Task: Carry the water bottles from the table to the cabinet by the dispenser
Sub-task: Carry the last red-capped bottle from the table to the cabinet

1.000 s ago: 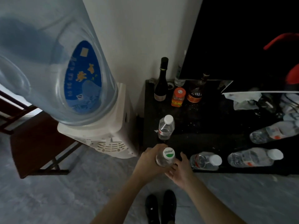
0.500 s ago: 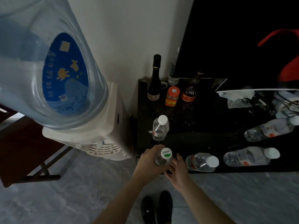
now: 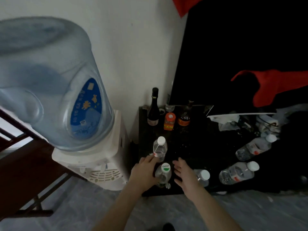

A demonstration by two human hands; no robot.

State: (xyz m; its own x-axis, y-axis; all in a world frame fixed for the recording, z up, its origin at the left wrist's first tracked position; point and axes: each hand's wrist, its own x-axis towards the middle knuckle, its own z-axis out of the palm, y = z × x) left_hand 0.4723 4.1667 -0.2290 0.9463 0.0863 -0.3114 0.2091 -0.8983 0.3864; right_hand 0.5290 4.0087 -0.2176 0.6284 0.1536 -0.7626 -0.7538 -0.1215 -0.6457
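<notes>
A clear water bottle with a green and white cap (image 3: 164,174) stands upright near the front left corner of the black cabinet (image 3: 183,147). My left hand (image 3: 144,174) lies against its left side with the fingers stretched out. My right hand (image 3: 185,175) is spread just right of it, not touching. A second upright water bottle with a white cap (image 3: 160,148) stands right behind. Three more bottles lie on their sides: one (image 3: 202,177) beside my right hand, one (image 3: 238,172) further right and one (image 3: 255,146) behind that.
The white water dispenser (image 3: 100,164) with its big blue jug (image 3: 50,80) stands just left of the cabinet. At the cabinet's back stand a dark wine bottle (image 3: 153,109), an orange jar (image 3: 169,121) and a black screen (image 3: 241,55). A wooden chair (image 3: 25,172) sits far left.
The green-capped bottle went from held at the cabinet's front edge to standing on its top. Both hands have opened off it. The view has tilted upward.
</notes>
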